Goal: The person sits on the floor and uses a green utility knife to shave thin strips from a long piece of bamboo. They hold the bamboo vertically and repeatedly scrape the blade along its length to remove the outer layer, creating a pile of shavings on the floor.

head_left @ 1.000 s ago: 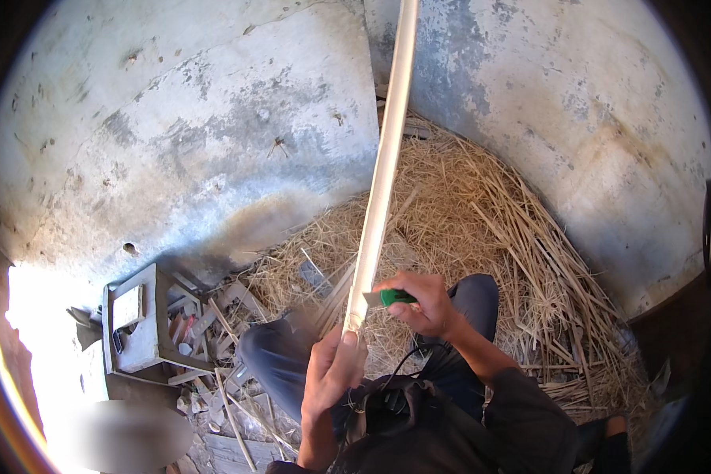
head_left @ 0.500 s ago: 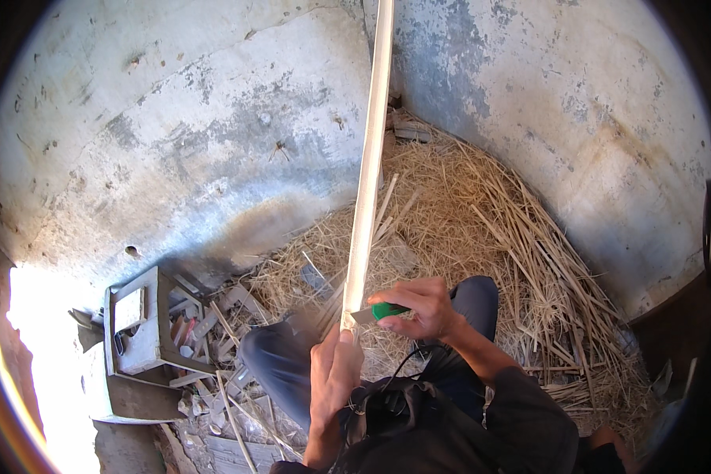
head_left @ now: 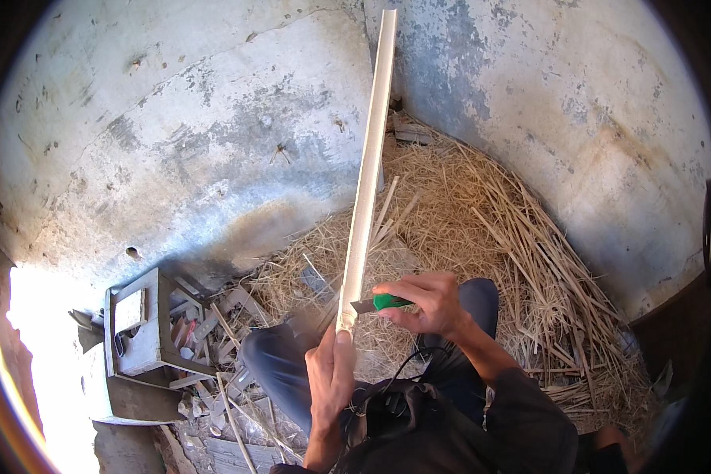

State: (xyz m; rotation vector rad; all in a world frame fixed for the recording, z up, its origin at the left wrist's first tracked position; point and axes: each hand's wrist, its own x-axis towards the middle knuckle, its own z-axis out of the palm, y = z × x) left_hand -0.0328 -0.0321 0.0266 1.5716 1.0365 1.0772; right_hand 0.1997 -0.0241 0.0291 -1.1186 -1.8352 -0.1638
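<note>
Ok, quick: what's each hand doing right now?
Left hand: closed on the long pale wooden stick.
Right hand: closed on the green-handled knife.

Tight corner. Two plaster walls [head_left: 213, 142] close the upper left and upper right of the frame, meeting behind the long pale strip [head_left: 367, 166], which rises from lower centre to the top edge and splits the middle. Straw pile [head_left: 482, 229] fills centre to right, loose stalks sticking up. Grey box frame [head_left: 138, 324] and scrap bits block the lower left. Knees [head_left: 280, 363] crowd the lower centre. Open air only above the straw, either side of the strip; left hand [head_left: 329, 379] and right hand [head_left: 426, 304] sit there.
</note>
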